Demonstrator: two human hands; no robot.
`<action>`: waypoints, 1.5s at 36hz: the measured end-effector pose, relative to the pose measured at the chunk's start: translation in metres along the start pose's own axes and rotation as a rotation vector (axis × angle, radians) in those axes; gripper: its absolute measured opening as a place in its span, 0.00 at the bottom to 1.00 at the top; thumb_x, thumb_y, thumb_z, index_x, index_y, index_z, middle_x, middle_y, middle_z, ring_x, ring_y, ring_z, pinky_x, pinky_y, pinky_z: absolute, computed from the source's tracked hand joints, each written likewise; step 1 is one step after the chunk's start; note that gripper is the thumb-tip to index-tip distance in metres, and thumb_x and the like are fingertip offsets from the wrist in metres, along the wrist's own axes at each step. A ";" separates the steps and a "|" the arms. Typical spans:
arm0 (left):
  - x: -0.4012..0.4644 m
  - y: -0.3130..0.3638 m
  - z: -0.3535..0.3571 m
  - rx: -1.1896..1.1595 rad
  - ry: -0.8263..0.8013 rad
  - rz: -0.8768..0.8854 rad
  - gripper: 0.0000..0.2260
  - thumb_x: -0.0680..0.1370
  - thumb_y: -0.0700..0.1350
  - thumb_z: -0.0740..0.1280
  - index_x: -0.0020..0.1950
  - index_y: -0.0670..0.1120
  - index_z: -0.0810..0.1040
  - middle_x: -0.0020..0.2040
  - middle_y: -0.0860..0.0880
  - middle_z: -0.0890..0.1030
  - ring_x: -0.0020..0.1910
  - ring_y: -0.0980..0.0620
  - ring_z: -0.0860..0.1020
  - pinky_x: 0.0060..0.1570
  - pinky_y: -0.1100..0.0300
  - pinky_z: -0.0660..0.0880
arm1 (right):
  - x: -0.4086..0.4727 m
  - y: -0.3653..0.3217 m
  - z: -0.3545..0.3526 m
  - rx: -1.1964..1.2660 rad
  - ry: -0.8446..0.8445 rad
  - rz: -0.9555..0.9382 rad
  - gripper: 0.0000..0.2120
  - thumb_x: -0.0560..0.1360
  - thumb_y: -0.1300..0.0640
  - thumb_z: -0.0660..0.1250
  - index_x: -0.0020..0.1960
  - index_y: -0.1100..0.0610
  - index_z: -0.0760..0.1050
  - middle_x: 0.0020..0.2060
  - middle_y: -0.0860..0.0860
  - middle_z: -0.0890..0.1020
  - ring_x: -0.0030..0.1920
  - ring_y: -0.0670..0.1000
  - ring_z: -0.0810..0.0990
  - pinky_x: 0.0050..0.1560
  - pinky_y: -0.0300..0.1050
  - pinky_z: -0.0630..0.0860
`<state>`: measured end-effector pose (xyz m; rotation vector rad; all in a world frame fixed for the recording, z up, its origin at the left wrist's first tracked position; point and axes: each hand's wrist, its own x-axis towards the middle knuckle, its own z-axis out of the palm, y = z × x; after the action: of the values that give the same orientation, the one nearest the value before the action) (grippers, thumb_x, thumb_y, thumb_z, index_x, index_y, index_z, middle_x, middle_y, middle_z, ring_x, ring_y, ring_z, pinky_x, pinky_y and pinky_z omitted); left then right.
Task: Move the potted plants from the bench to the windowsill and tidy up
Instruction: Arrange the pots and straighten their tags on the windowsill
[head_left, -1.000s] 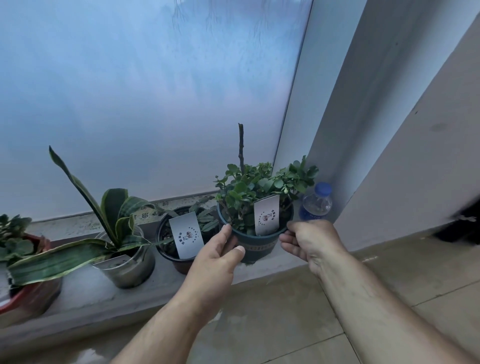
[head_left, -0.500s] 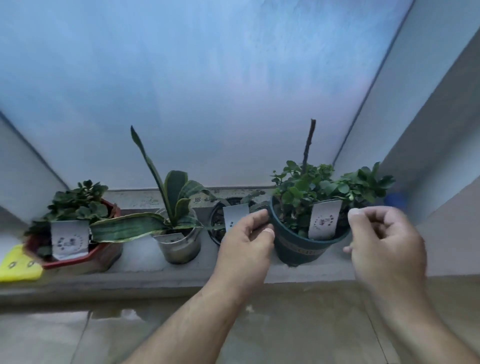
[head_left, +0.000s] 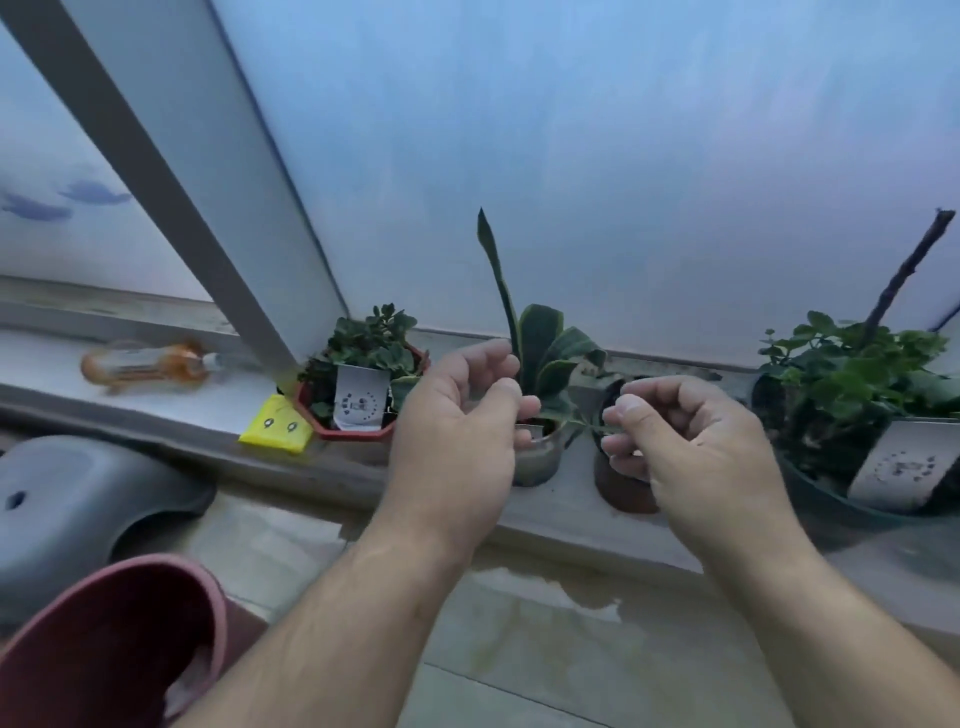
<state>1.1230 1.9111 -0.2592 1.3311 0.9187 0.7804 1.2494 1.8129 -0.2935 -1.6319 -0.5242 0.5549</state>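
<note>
Several potted plants stand in a row on the windowsill (head_left: 561, 512). From left to right they are a red pot (head_left: 358, 432) with a succulent, a silver pot (head_left: 540, 462) with a tall striped-leaf plant, a dark brown pot (head_left: 621, 491) and a dark green pot (head_left: 831, 512) with a bushy plant and a bare stick. My left hand (head_left: 457, 431) hovers in front of the silver pot with its fingers loosely curled, holding nothing. My right hand (head_left: 691, 452) hovers in front of the brown pot and hides part of it. Its fingers are curled and hold nothing.
A yellow packet (head_left: 278, 423) lies on the sill beside the red pot, and an orange bottle (head_left: 145, 364) lies further left. A grey stool (head_left: 78, 509) and a dark red basin (head_left: 104, 649) sit on the floor at lower left. The tiles below the sill are wet.
Both hands have let go of the dark green pot, which stays on the sill, and have moved left. The view has swung left, bringing in the stool, basin and bottle.
</note>
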 end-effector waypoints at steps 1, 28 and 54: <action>-0.001 0.001 -0.012 0.016 0.031 0.003 0.10 0.81 0.39 0.64 0.59 0.51 0.79 0.54 0.52 0.82 0.47 0.53 0.85 0.43 0.58 0.83 | 0.001 0.000 0.010 0.002 -0.024 0.004 0.02 0.79 0.59 0.69 0.50 0.54 0.80 0.42 0.55 0.86 0.38 0.50 0.86 0.37 0.40 0.83; 0.058 0.006 -0.137 0.078 0.463 -0.123 0.14 0.78 0.40 0.66 0.64 0.47 0.77 0.58 0.51 0.80 0.58 0.52 0.79 0.62 0.51 0.77 | -0.011 0.019 0.080 -0.262 -0.207 0.103 0.04 0.78 0.58 0.70 0.49 0.50 0.82 0.38 0.51 0.87 0.38 0.45 0.86 0.44 0.52 0.85; 0.098 -0.057 -0.165 -0.044 0.270 -0.445 0.12 0.78 0.35 0.63 0.37 0.46 0.75 0.39 0.52 0.77 0.38 0.54 0.71 0.37 0.61 0.67 | 0.009 0.035 0.259 0.268 0.149 0.662 0.05 0.82 0.61 0.64 0.48 0.60 0.76 0.40 0.57 0.83 0.39 0.52 0.83 0.47 0.54 0.85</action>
<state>1.0172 2.0672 -0.3272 0.9443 1.3470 0.6333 1.0954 2.0141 -0.3579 -1.5540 0.2159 0.9336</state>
